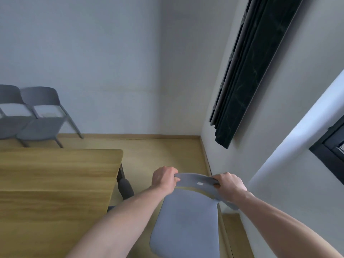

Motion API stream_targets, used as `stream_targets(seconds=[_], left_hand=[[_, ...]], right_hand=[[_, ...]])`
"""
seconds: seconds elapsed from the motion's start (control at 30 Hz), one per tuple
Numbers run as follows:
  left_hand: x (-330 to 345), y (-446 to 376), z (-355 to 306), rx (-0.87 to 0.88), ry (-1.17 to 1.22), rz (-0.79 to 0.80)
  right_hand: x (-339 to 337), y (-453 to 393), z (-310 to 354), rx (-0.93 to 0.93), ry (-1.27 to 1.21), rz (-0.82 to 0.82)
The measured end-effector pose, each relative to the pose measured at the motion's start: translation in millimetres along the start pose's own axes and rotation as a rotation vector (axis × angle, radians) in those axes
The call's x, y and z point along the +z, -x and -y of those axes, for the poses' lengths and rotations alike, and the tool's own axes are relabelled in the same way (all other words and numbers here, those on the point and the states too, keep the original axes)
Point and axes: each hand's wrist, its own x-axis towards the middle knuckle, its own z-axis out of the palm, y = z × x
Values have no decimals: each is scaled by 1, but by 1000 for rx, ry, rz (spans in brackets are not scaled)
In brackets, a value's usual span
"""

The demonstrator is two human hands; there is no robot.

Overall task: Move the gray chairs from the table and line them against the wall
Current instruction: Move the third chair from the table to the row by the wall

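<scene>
Hands: left hand [163, 178] and right hand [229, 185] each curl round an end of the backrest of the gray chair [188, 218].
Chair place: between the wooden table [55, 183] and the right wall [279, 155].
Far wall [102, 62]: two gray chairs [40, 123] side by side.
Nearby: dark curtain [251, 71] hanging on the right wall.

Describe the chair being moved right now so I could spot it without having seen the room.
Start at the wooden table and go past its right end, toward the side wall with the dark curtain. There stands a gray chair, its backrest gripped by the left hand and right hand. The two other gray chairs stand untouched against the far wall.
</scene>
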Motion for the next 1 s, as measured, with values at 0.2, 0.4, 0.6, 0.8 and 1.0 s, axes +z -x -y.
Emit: stream_targets(seconds=[0.2, 0.4, 0.6, 0.8, 1.0], left_hand=[[-4, -83, -10, -94, 10, -8], [-13, -147, -14, -220, 37, -58], [-32, -210, 14, -317, 103, -106], [-46, -289, 68, -358, 132, -113], [-59, -363, 129, -387, 157, -85]], right_hand=[[-24, -102, -28, -103, -20, 24], [-56, -193, -42, -212, 4, 34], [-91, -281, -20, -315, 45, 33], [-109, -380, 19, -352, 47, 23], [-118, -465, 66, -363, 34, 41]])
